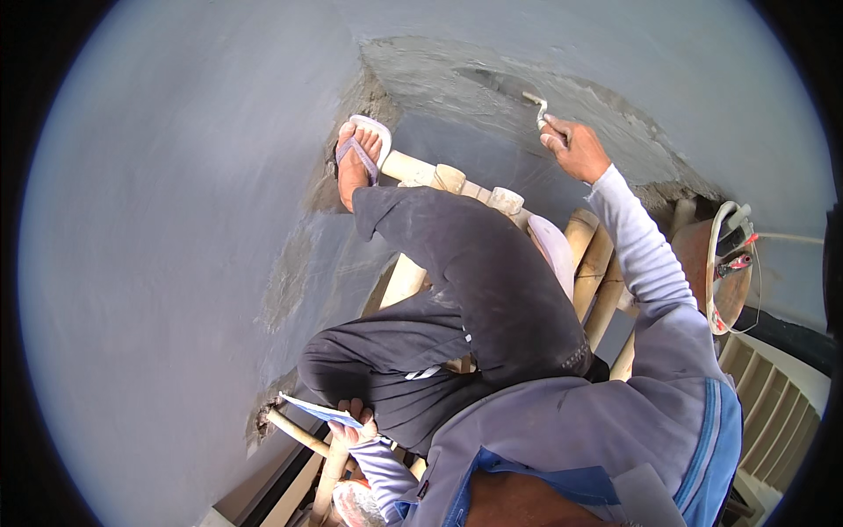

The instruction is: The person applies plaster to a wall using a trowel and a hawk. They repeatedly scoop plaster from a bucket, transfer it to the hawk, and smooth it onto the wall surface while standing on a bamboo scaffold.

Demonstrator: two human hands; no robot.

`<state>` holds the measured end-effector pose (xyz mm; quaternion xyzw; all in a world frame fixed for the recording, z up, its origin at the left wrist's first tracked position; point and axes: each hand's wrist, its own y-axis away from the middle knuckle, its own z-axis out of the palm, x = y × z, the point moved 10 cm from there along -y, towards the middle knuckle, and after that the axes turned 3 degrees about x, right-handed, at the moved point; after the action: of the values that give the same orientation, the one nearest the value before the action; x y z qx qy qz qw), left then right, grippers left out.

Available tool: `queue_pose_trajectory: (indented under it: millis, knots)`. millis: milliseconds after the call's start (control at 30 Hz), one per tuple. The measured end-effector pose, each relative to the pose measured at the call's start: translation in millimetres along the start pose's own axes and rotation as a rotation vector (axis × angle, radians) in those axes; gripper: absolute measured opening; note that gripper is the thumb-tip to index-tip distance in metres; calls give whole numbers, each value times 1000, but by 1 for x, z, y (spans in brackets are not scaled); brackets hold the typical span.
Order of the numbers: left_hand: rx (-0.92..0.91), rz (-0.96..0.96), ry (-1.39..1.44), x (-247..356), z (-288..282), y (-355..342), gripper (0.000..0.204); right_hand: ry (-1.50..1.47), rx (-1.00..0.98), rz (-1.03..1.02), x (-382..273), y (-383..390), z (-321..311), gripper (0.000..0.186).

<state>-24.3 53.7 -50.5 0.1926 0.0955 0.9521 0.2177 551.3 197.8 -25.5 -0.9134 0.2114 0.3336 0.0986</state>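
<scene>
My right hand (pixel 576 149) grips the handle of a trowel (pixel 496 83), whose blade lies on the wet-looking grey plaster (pixel 421 79) of the wall section ahead. My left hand (pixel 356 425) holds a flat white-and-blue board (pixel 318 409) beside my bent knee, near the smooth grey wall (pixel 149 246). My sandalled foot (pixel 359 151) rests at the top left of the bamboo poles, close to a rough, unfinished plaster edge.
I sit on bamboo scaffolding (pixel 594 263). At the right hangs a bucket (pixel 702 263) with tools in it, above a pale slatted panel (pixel 773 413). A rough hole with a bamboo pole (pixel 299 432) through it is at the lower left.
</scene>
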Motion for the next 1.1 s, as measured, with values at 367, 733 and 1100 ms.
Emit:
queue_pose_trajectory:
  millis: [367, 733, 1100]
  knots:
    - [-13, 103, -1, 7, -2, -1, 24, 166, -46, -98, 31, 36, 32, 26]
    - [-20, 50, -13, 5, 1, 0, 24, 181, -65, 14, 71, 17, 61, 30]
    - [4, 72, -62, 6, -4, 5, 33, -42, 62, -61, 30, 63, -38, 41]
